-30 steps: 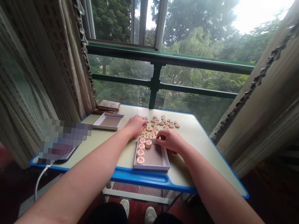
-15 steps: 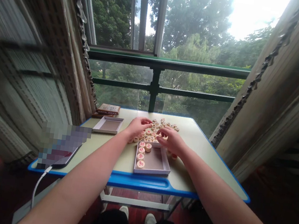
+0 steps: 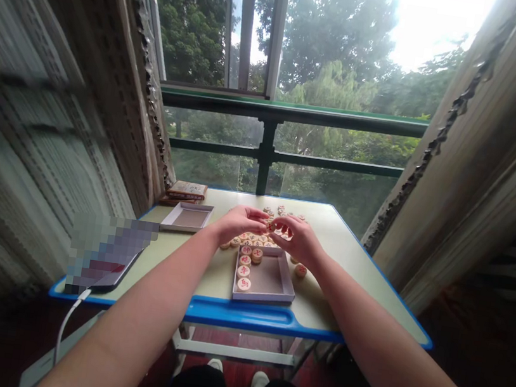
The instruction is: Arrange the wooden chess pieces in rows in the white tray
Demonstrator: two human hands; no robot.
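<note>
Round wooden chess pieces (image 3: 279, 212) with red and dark characters lie loose on the table (image 3: 349, 257). A shallow grey box tray (image 3: 269, 281) near the front edge holds several pieces (image 3: 243, 269) along its left side. Above the loose pile my left hand (image 3: 237, 221) and my right hand (image 3: 297, 237) meet, fingers curled. Both pinch at a piece (image 3: 271, 225) between their fingertips. Which hand bears it I cannot make out. More pieces (image 3: 301, 270) lie to the right of the tray.
A second grey tray (image 3: 186, 217) lies at the left, with a patterned box (image 3: 186, 190) behind it. A phone (image 3: 107, 271) with a white cable (image 3: 64, 326) rests on the front left corner. A railing and window stand behind; curtains hang on both sides.
Both hands have lifted off the pile and come together, fingertips meeting over the loose pieces. The view has tilted slightly.
</note>
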